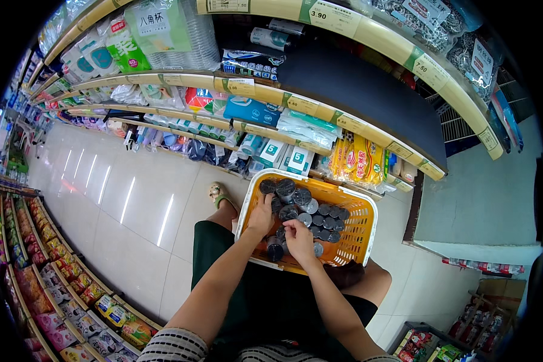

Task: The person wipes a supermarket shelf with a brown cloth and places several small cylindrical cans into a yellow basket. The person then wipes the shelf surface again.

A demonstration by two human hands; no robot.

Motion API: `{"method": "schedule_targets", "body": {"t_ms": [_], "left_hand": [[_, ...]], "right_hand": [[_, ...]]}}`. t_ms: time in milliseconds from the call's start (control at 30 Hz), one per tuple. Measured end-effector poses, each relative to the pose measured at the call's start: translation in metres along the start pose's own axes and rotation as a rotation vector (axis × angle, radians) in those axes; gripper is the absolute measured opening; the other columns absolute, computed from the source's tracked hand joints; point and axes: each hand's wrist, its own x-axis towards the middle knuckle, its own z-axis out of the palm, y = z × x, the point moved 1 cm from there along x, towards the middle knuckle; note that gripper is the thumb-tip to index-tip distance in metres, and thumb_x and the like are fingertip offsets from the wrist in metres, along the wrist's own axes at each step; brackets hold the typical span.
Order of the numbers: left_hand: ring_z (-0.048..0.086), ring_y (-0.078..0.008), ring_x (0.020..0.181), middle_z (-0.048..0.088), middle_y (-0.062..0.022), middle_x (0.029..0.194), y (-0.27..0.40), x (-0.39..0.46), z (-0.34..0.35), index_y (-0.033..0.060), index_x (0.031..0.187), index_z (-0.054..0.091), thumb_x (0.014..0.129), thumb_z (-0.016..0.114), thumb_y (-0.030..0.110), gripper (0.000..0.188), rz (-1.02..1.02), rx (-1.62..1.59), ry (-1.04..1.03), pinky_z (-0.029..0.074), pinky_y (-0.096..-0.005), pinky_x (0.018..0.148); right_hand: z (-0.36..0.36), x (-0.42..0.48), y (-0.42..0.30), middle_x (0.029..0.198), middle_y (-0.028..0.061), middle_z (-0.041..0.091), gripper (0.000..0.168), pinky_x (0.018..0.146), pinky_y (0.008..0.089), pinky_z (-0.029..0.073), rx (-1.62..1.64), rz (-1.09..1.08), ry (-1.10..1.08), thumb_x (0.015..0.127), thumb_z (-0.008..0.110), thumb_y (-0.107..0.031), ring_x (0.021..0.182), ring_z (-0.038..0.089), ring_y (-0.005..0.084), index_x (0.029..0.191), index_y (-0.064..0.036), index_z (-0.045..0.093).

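Note:
A yellow plastic basket with a white rim (pixel 371 212) rests across my lap. Upright inside it stand several dark rolls of plastic bags (pixel 302 196), with smaller dark rolls (pixel 329 222) bundled at the right and a few grey ones (pixel 304 220) between. My left hand (pixel 262 215) reaches down among the rolls at the basket's left side, its fingertips against a dark roll. My right hand (pixel 298 237) is over the lower middle of the basket, thumb and fingers pinched close together near the rolls; whether anything thin is between them cannot be told.
Ahead curve store shelves with price tags (pixel 303 104), a bare stretch of dark shelf board (pixel 357 95), clear plastic cups (pixel 203 40) and yellow-packaged gloves (pixel 359 160). Snack shelves (pixel 79 312) line the lower left. A pale block (pixel 475 203) stands at right, crates (pixel 416 339) at lower right.

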Motion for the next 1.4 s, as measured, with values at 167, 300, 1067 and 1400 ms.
{"method": "schedule_targets", "body": {"t_ms": [167,300,1067,1400], "left_hand": [[0.057,-0.0335,0.105,0.052,-0.0214,0.116,0.025,-0.014,-0.054,0.0036,0.131,0.040,0.076,0.069,-0.002,0.063,0.093,-0.193,0.183,0.048,-0.0394,0.090],[0.050,-0.0168,0.114,0.050,-0.0132,0.122,0.053,-0.027,-0.110,0.0043,0.139,0.035,0.088,0.063,0.000,0.059,0.008,-0.861,0.032,0.043,-0.0304,0.096],[0.055,-0.0087,0.075,0.051,-0.0053,0.098,0.154,0.012,-0.237,0.0044,0.133,0.042,0.102,0.047,0.031,0.041,0.139,-1.142,-0.195,0.045,-0.0215,0.061],[0.057,-0.0119,0.075,0.056,-0.0065,0.088,0.163,0.054,-0.257,0.0018,0.126,0.048,0.101,0.047,0.037,0.043,0.107,-1.100,-0.091,0.047,-0.0250,0.063]], "right_hand": [[-0.018,0.010,-0.008,0.088,0.0126,0.065,0.018,0.066,0.0329,0.052,0.040,0.017,0.100,0.085,0.060,-0.003,0.074,0.065,0.0235,0.103,-0.004,0.062],[-0.037,0.026,-0.037,0.109,0.0136,0.062,0.040,0.070,0.0283,0.052,0.217,0.046,0.082,0.088,0.066,-0.012,0.078,0.062,0.0149,0.125,-0.004,0.054],[-0.129,0.085,-0.198,0.075,0.0059,0.058,0.056,0.058,0.0224,0.048,0.492,0.058,-0.216,0.095,0.054,-0.048,0.059,0.058,0.0097,0.110,0.007,0.059],[-0.130,0.119,-0.222,0.110,0.0090,0.055,0.058,0.068,0.0248,0.051,0.383,-0.355,-0.152,0.079,0.075,-0.004,0.081,0.060,0.0110,0.130,-0.007,0.046]]}}
